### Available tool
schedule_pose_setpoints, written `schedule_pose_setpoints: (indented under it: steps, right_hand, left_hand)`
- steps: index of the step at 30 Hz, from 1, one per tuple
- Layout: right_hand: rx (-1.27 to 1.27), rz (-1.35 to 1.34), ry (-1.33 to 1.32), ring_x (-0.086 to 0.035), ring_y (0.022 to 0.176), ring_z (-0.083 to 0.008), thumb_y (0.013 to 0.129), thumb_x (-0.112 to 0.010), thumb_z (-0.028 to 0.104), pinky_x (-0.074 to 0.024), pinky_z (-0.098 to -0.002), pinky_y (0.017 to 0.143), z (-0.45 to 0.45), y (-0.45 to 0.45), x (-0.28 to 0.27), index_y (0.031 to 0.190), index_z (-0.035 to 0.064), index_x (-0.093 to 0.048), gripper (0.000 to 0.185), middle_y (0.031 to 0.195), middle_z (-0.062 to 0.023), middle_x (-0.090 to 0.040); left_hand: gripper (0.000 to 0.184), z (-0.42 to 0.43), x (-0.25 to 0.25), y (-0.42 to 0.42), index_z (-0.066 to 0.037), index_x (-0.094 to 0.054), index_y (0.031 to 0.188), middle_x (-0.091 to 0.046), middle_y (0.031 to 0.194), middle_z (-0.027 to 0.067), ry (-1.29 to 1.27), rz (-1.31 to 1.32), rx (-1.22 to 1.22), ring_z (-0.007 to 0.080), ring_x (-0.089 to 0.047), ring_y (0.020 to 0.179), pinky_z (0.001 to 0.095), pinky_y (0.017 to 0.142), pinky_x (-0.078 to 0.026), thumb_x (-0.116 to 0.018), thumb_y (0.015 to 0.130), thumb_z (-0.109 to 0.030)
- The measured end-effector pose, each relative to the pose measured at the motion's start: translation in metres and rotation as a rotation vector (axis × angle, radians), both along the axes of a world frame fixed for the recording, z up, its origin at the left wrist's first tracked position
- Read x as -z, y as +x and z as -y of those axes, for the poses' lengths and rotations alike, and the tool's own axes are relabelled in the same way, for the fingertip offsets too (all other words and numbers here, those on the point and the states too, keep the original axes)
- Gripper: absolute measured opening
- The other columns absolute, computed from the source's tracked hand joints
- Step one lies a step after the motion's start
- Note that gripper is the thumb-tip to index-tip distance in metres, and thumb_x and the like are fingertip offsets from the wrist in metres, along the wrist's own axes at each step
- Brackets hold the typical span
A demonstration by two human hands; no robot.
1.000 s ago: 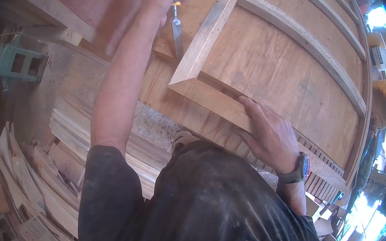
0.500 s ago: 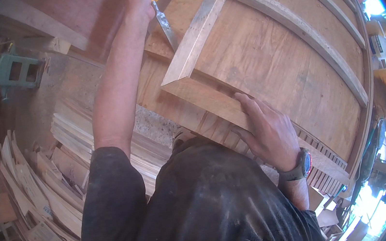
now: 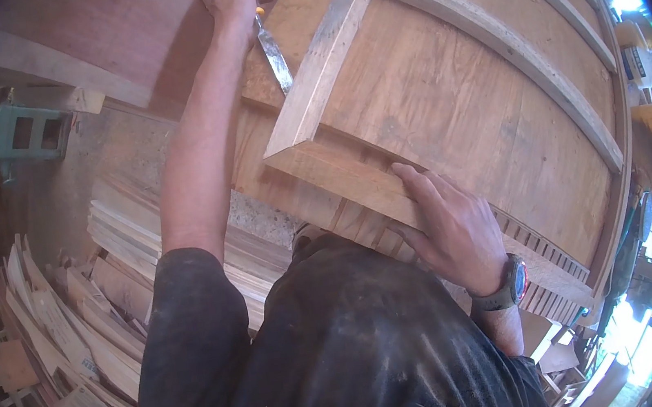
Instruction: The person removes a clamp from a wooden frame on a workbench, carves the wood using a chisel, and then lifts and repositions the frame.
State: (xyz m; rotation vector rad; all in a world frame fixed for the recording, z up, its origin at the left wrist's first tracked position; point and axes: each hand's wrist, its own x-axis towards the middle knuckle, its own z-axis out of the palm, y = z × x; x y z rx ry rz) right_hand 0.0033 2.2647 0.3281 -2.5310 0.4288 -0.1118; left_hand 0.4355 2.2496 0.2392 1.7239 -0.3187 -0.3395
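Green stool (image 3: 37, 133) on floor (image 3: 120, 140); daylight (image 3: 641, 341) (glaring, bluish-white) at right.

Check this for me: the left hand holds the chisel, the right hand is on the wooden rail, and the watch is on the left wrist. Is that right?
Not quite: the watch is on the right wrist, as the head view shows. The left hand does hold the chisel, and the right hand is on the wooden rail.
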Motion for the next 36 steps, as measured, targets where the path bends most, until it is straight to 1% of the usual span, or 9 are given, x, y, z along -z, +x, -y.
schedule_pose_setpoints:
  steps: [4,8,10,15,21,26,31,34,36]
  right_hand:
    - [-0.01,-0.001,0.013,-0.064,0.094,-0.0333,0.077,-0.069,0.007,-0.0518,-0.044,0.082,0.001,0.0,0.001,0.139,0.0022,-0.05,0.066,0.098,-0.0132,-0.06]
    - [-0.021,0.017,0.008,-0.063,0.095,-0.0344,0.078,-0.068,0.008,-0.0519,-0.0444,0.083,0.003,-0.001,-0.002,0.139,0.0019,-0.049,0.065,0.099,-0.0137,-0.06]
    - [-0.012,0.011,-0.026,-0.063,0.096,-0.0347,0.079,-0.068,0.01,-0.0519,-0.0448,0.084,0.003,-0.004,0.0,0.139,0.0021,-0.049,0.064,0.1,-0.014,-0.06]
    - [-0.02,-0.087,0.043,-0.063,0.099,-0.0355,0.084,-0.07,0.016,-0.0518,-0.0461,0.084,0.003,-0.003,-0.007,0.14,0.0024,-0.047,0.062,0.103,-0.0153,-0.061]
    - [-0.017,-0.035,0.014,-0.064,0.096,-0.037,0.085,-0.071,0.023,-0.0519,-0.0456,0.08,0.002,-0.005,0.0,0.14,0.0011,-0.048,0.064,0.101,-0.0155,-0.062]
    - [0.006,0.038,-0.016,-0.064,0.099,-0.0365,0.087,-0.07,0.028,-0.0522,-0.0461,0.082,-0.001,-0.008,0.006,0.139,0.0005,-0.047,0.063,0.103,-0.0156,-0.062]
    - [-0.043,-0.028,0.025,-0.064,0.105,-0.0355,0.091,-0.069,0.035,-0.0525,-0.0452,0.087,0.0,-0.01,0.0,0.141,0.0017,-0.047,0.064,0.112,-0.0168,-0.062]
    - [0.021,0.158,0.091,-0.063,0.108,-0.0364,0.092,-0.07,0.038,-0.0524,-0.0451,0.09,0.005,-0.014,0.001,0.143,0.0036,-0.047,0.065,0.116,-0.0175,-0.064]
    - [0.107,0.25,0.03,-0.064,0.11,-0.0377,0.09,-0.074,0.032,-0.0522,-0.045,0.093,0.006,-0.028,-0.008,0.139,0.0041,-0.055,0.06,0.121,-0.0178,-0.065]
  left_hand:
    - [0.033,0.004,0.026,0.016,-0.003,-0.062,0.107,-0.066,0.094,0.0071,-0.282,-0.238,0.088,0.0193,-0.067,0.079,0.0345,0.067,-0.056,-0.07,0.095,-0.033]
    - [0.03,-0.003,0.007,-0.007,-0.005,-0.063,0.102,-0.063,0.083,0.0041,-0.116,-0.129,0.047,0.0146,-0.059,0.066,0.0318,0.058,-0.049,-0.07,0.095,-0.033]
    - [0.028,-0.002,0.016,0.005,-0.009,-0.062,0.101,-0.06,0.08,0.001,-0.234,-0.165,0.104,0.0106,-0.053,0.06,0.0294,0.054,-0.046,-0.07,0.095,-0.035]
    - [0.022,-0.006,-0.032,-0.026,-0.011,-0.058,0.101,-0.056,0.081,-0.001,-0.451,-0.245,0.167,0.0066,-0.049,0.056,0.0234,0.047,-0.04,-0.067,0.099,-0.032]
    - [0.023,0.001,-0.065,-0.055,-0.01,-0.057,0.102,-0.056,0.081,-0.0002,-0.173,0.024,0.425,0.0052,-0.047,0.052,0.0212,0.043,-0.036,-0.066,0.1,-0.031]
    - [0.029,0.013,-0.052,-0.054,-0.008,-0.059,0.11,-0.056,0.082,-0.0005,-0.267,-0.068,0.413,0.0039,-0.047,0.053,0.0213,0.043,-0.035,-0.068,0.099,-0.033]
    - [0.025,0.001,-0.106,-0.085,-0.005,-0.06,0.111,-0.057,0.08,-0.0018,-0.237,0.108,0.479,0.0034,-0.047,0.052,0.0205,0.043,-0.035,-0.066,0.1,-0.027]
    - [0.028,-0.02,-0.144,-0.118,-0.003,-0.06,0.12,-0.056,0.081,-0.0022,-0.223,0.217,0.616,0.0019,-0.046,0.054,0.0187,0.045,-0.034,-0.065,0.101,-0.022]
    - [0.031,-0.03,-0.159,-0.141,-0.002,-0.06,0.126,-0.056,0.082,-0.0026,-0.226,0.209,0.722,0.001,-0.045,0.056,0.0175,0.046,-0.034,-0.064,0.101,-0.02]
